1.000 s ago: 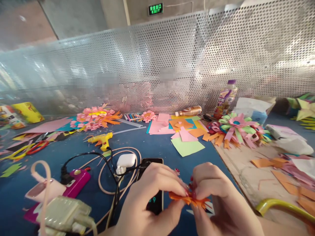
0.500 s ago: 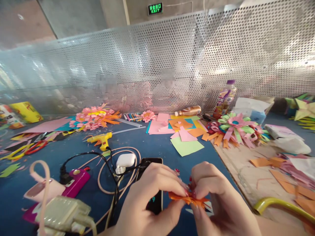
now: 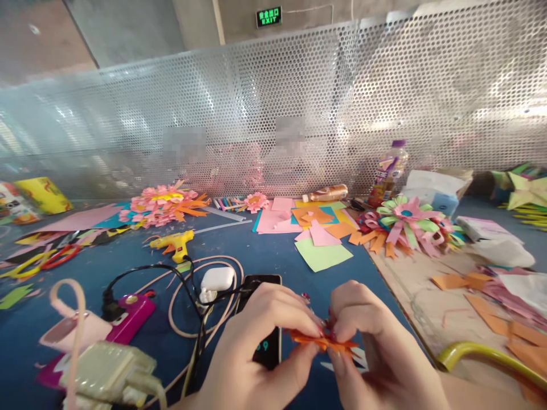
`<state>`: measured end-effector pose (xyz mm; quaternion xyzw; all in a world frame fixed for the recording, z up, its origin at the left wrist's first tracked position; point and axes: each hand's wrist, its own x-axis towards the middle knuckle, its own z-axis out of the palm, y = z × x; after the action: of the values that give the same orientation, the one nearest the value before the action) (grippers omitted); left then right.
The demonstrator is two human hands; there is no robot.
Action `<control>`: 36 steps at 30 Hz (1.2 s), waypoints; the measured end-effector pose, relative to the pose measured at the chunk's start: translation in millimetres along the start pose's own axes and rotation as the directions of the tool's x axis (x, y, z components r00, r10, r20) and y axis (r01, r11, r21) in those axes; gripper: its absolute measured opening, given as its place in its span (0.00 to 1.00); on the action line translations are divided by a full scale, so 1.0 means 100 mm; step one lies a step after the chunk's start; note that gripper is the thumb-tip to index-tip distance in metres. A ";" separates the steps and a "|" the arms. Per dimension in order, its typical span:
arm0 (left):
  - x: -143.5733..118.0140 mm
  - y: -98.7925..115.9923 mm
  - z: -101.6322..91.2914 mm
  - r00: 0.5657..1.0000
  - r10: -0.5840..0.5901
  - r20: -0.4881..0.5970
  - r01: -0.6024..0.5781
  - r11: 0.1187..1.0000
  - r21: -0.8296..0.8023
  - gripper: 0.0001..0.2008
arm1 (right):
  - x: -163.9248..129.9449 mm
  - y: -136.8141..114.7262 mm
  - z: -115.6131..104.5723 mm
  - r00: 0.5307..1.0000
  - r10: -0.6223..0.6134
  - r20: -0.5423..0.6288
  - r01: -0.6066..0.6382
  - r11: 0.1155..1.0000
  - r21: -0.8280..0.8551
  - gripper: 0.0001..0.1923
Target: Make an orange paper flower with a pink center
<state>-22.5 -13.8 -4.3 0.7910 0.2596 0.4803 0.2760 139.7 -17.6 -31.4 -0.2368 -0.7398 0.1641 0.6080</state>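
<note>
Orange paper flower (image 3: 323,340) between pinching left hand (image 3: 256,347), right hand (image 3: 371,347)

phone (image 3: 265,319) behind left hand (image 3: 256,347), glue gun (image 3: 173,244) farther back, bottle (image 3: 388,171) far right

Most of the orange paper piece (image 3: 325,340) is hidden between the left hand (image 3: 256,347) and the right hand (image 3: 376,347); only its fringed edge shows. Both wrists run off the near edge. The left hand covers the near half of the black phone (image 3: 260,319). The yellow curved bar (image 3: 482,356) leaves the frame at the near right. Three patches behind the mesh screen (image 3: 384,85) are blurred out.
</note>
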 end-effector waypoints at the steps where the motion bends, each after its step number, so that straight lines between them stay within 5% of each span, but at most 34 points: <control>1: -0.01 -0.01 0.00 1.000 -0.029 0.003 0.029 0.999 -0.013 0.11 | 0.01 0.00 0.00 1.000 -0.001 0.001 0.001 1.000 -0.004 0.12; 4: -0.04 -0.02 0.02 0.978 -0.204 -0.050 0.200 0.977 -0.072 0.10 | 0.03 0.02 0.00 0.999 0.026 0.018 -0.026 1.000 -0.009 0.11; 10: -0.01 0.03 0.07 0.805 -0.583 -0.113 0.542 0.799 -0.261 0.02 | 0.02 0.09 -0.01 0.987 0.157 0.028 -0.157 0.987 0.016 0.08; 25: 0.03 0.06 0.07 0.672 -0.731 -0.119 0.657 0.663 -0.359 0.07 | -0.01 0.09 0.01 0.962 0.264 0.074 -0.267 0.963 0.030 0.04; 32: 0.01 -0.03 0.02 0.698 -0.714 -0.059 0.661 0.673 -0.333 0.09 | -0.01 0.14 0.01 0.927 0.367 0.079 -0.371 0.927 0.050 0.04; 36: 0.03 0.02 0.05 0.683 -0.723 -0.105 0.659 0.672 -0.338 0.07 | -0.01 0.14 0.01 0.947 0.307 0.092 -0.311 0.950 0.034 0.03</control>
<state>-16.1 -14.1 -2.8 0.5249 0.5025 0.4577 0.5123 141.4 -6.4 -39.9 -0.3277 -0.7150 0.2848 0.5479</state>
